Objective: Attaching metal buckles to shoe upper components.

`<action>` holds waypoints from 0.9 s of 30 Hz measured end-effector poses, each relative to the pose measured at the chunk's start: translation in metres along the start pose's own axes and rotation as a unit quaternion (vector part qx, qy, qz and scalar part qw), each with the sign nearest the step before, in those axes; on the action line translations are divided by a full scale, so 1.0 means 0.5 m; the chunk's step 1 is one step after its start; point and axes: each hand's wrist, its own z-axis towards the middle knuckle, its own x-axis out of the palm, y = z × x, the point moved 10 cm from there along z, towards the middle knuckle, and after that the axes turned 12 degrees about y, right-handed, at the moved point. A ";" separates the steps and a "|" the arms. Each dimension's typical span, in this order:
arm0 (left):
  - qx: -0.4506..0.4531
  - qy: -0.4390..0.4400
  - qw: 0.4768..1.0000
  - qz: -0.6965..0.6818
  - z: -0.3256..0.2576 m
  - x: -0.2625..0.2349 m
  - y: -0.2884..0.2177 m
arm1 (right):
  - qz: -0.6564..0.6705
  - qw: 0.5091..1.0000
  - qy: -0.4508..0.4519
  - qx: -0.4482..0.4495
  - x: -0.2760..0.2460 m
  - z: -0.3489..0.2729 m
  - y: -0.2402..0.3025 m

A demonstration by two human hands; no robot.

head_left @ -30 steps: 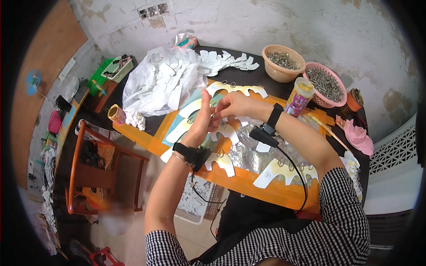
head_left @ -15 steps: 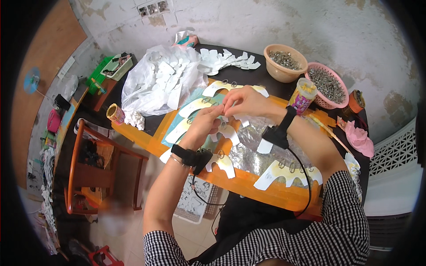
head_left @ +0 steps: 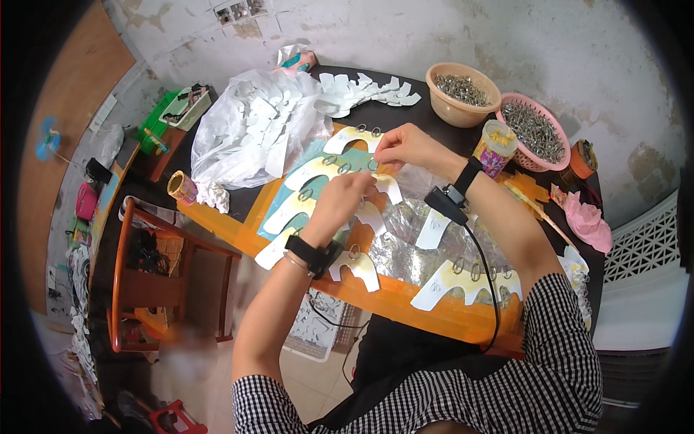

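My right hand (head_left: 412,148) is closed in a pinch above the middle of the work board, with a small oval metal ring (head_left: 372,165) at its fingertips. Just left of it and lower, my left hand (head_left: 338,206) has bent fingers beside a white arched cutout (head_left: 390,189); what they hold, if anything, is hidden. Around both hands lie several more cutouts, smeared yellow along their curved edges. Metal rings stand on many of them, such as the far cutout (head_left: 334,143) and the near right cutout (head_left: 434,291).
A plastic bag (head_left: 210,155) of white pieces lies at back left. A beige bowl (head_left: 436,90) and a pink basket (head_left: 515,160) hold metal parts. Closer stand a yellow-smeared jar (head_left: 494,153) and a stick (head_left: 538,213). Left are a small can (head_left: 182,188) and a wooden chair (head_left: 126,289).
My hands, fingertips together before, have come apart. The right hand has shifted slightly right, and the left has dropped a little toward me. A ring now shows below the right fingertips.
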 end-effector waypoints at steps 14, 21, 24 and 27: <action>0.113 -0.051 0.850 0.511 -0.032 0.096 -0.063 | -0.108 0.991 0.044 0.063 0.006 0.042 -0.056; 0.133 -0.086 0.828 0.538 -0.032 0.090 -0.079 | -0.113 0.989 0.050 0.082 0.002 0.044 -0.064; 0.131 -0.075 0.827 0.542 -0.026 0.087 -0.076 | -0.114 0.988 0.067 0.083 0.001 0.046 -0.071; 0.155 -0.066 0.833 0.527 -0.025 0.085 -0.074 | -0.122 0.987 0.068 0.081 0.003 0.051 -0.071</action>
